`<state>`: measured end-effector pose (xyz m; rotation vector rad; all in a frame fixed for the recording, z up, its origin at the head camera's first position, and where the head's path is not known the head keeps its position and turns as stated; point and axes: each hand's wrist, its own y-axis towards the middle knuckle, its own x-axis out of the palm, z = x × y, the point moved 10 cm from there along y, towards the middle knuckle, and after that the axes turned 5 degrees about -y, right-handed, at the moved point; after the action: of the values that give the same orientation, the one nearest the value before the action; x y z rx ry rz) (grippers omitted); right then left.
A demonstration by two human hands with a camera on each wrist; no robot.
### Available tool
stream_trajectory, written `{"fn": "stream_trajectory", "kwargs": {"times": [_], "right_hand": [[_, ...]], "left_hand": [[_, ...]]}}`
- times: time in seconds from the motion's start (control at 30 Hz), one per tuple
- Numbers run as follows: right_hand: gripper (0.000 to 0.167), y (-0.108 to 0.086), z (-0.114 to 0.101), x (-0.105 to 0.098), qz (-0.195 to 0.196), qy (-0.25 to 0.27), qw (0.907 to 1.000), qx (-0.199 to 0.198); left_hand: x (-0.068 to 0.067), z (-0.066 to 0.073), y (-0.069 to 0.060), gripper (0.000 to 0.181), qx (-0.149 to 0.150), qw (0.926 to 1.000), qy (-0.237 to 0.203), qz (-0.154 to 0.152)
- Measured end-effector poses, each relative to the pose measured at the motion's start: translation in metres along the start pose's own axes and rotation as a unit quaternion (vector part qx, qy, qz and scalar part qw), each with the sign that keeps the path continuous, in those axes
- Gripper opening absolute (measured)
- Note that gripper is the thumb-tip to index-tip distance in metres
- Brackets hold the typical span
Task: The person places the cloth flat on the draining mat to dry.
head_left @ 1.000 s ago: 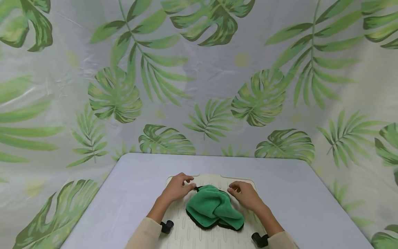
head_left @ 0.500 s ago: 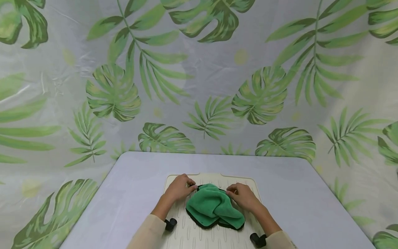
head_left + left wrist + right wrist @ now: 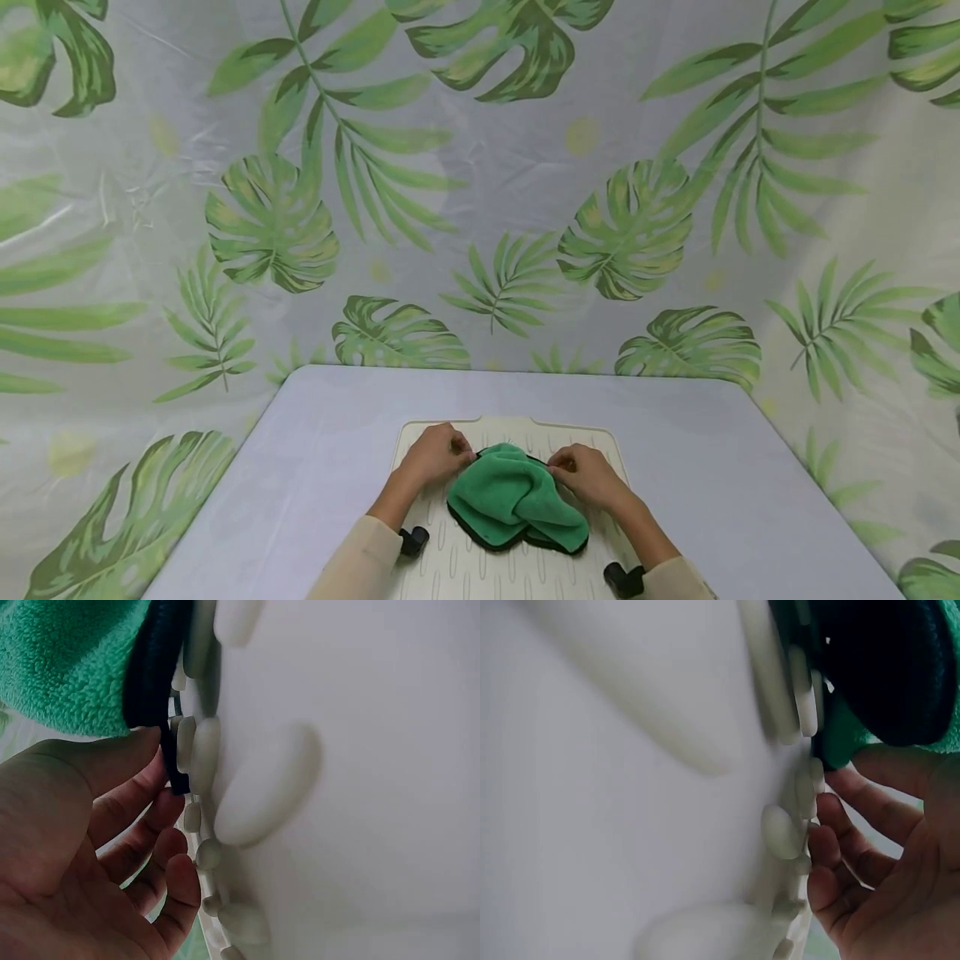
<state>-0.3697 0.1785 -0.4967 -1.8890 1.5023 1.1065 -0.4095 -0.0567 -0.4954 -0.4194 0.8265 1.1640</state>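
A crumpled green cloth (image 3: 510, 492) with a black edging lies on a cream ridged mat (image 3: 450, 571). At its far left corner my left hand (image 3: 435, 457) pinches the dark edging between thumb and forefinger; the left wrist view shows the black trim (image 3: 156, 667) at the thumb tip. On the far right side my right hand (image 3: 591, 477) pinches the cloth's edge, and in the right wrist view the green fabric (image 3: 844, 735) meets the thumb and forefinger. The other fingers of both hands are loosely bent near the mat's raised ridges.
The mat lies on a pale table (image 3: 322, 433) with rounded far corners. Behind it hangs a curtain (image 3: 495, 208) printed with green leaves. Black wrist mounts (image 3: 415, 542) sit at both sleeve ends.
Both hands have closed in on the cloth's far edge, from standing just off it to pinching it. The cloth itself looks nearly unmoved.
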Motion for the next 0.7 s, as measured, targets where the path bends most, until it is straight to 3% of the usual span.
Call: {"fn": "stream_trajectory", "kwargs": {"times": [0.33,0.57,0.7], "right_hand": [[0.011,-0.0013,-0.0046,0.0035,-0.020,0.028,0.9984,-0.044],[0.016,-0.0002,-0.0067,0.0090,-0.058,0.015,0.9934,-0.098],[0.016,-0.0019,-0.0034,0.0087,-0.069,0.029,0.9929,-0.092]], "left_hand": [[0.0047,0.0032,-0.0030,0.003,0.008,0.9993,-0.034,-0.014],[0.0084,0.0023,-0.0029,0.017,0.007,0.9990,-0.035,-0.024],[0.0090,0.0016,-0.0036,0.015,0.004,0.9990,-0.036,-0.025]]}}
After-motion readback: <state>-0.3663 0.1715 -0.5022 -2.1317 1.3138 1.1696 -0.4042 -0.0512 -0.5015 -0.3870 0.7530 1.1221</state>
